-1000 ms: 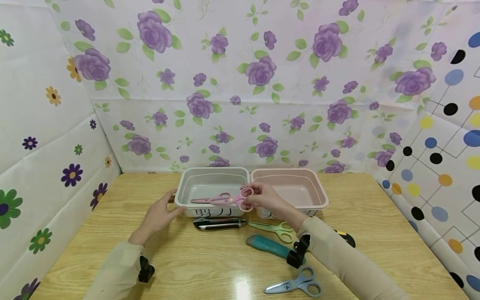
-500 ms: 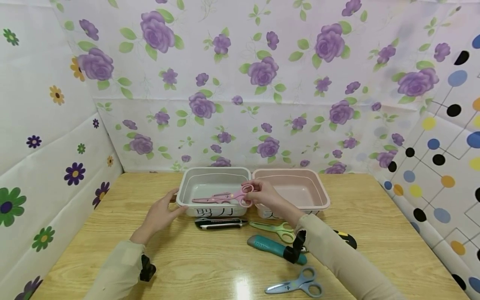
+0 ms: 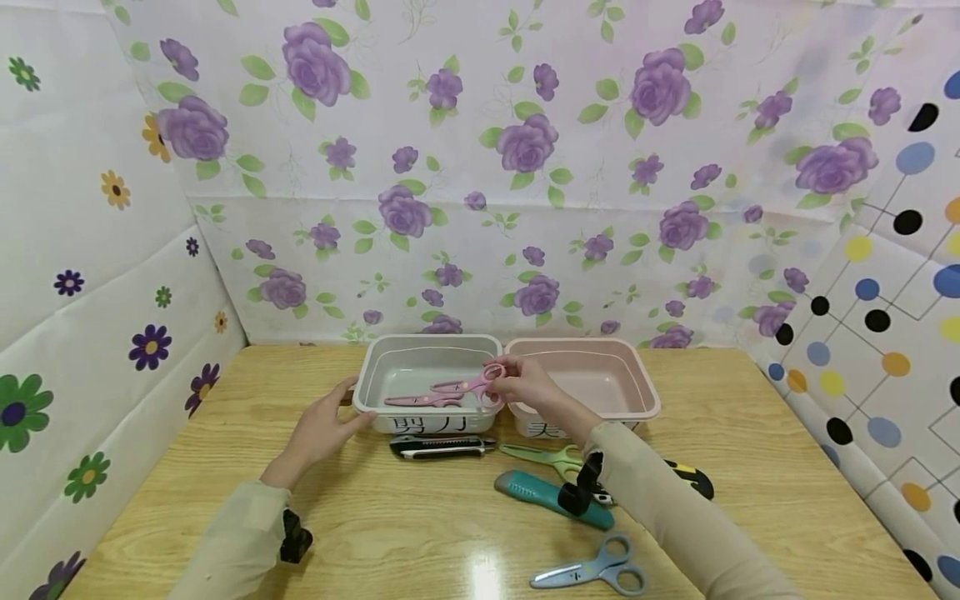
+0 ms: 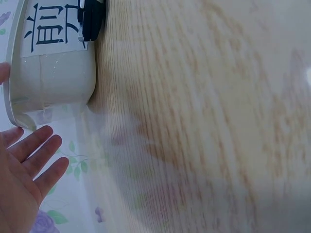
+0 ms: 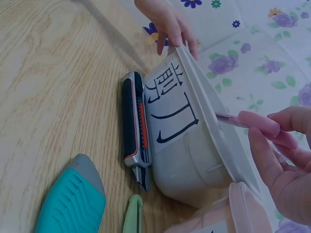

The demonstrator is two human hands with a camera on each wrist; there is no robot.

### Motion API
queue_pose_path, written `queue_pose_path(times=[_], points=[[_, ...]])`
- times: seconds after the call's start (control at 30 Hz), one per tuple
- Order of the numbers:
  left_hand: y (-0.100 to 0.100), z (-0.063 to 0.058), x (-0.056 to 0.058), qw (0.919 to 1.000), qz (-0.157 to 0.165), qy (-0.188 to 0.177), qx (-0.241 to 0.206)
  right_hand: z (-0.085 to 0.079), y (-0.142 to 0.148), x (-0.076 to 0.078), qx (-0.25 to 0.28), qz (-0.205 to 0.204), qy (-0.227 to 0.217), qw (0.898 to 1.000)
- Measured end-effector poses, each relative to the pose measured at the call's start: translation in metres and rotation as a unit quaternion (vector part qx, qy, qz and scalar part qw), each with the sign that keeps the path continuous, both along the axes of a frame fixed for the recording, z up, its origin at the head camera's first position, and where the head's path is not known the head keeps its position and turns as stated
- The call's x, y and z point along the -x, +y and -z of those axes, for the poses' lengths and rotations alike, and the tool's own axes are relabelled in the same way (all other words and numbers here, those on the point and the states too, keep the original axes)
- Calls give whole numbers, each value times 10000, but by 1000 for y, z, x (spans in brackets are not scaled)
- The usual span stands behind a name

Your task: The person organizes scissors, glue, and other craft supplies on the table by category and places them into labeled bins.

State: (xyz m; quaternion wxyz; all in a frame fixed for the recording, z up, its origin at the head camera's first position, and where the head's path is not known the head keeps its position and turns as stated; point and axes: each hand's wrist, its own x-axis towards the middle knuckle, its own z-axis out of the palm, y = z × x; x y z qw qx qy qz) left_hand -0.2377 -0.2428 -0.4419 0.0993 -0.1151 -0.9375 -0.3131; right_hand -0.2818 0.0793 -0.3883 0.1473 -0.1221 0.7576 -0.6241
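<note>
My right hand (image 3: 531,389) pinches pink scissors (image 3: 474,386) by the handle, over the right side of the grey bin (image 3: 363,379). In the right wrist view their pink handle (image 5: 262,124) is between thumb and fingers, and the blade reaches past the rim. A second pink pair of scissors (image 3: 420,401) shows just inside the bin's front wall, partly hidden by it. My left hand (image 3: 318,429) touches the bin's left front corner, thumb at the front rim. In the left wrist view the left hand's fingers (image 4: 36,162) are straight and spread beside the corner.
A pink bin (image 3: 645,392) adjoins on the right. A black utility knife (image 3: 442,447), green scissors (image 3: 543,456), a teal utility knife (image 3: 536,489) and blue-grey scissors (image 3: 592,572) lie in front. A yellow-black tool (image 3: 693,479) is partly behind the right sleeve.
My right hand has risen slightly, lifting the held scissors' blade apart from the second pink pair. The left hand stays at the grey bin's corner.
</note>
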Motion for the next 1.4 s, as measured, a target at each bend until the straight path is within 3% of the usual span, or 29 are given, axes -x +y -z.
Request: queue_pose_path(times=[0.3, 0.67, 1.23, 1.4], points=[[-1, 5, 1, 10000, -2, 33, 20, -1, -11, 8, 107, 104, -250, 9996], [2, 1, -1, 10000, -18, -14, -37, 5, -26, 12, 591, 247, -258, 9976], [2, 0, -1, 10000, -19, -42, -65, 15, -44, 22, 12, 539, -63, 9985], [1, 1, 0, 10000, -23, -40, -53, 13, -46, 18, -123, 499, 14, 9987]])
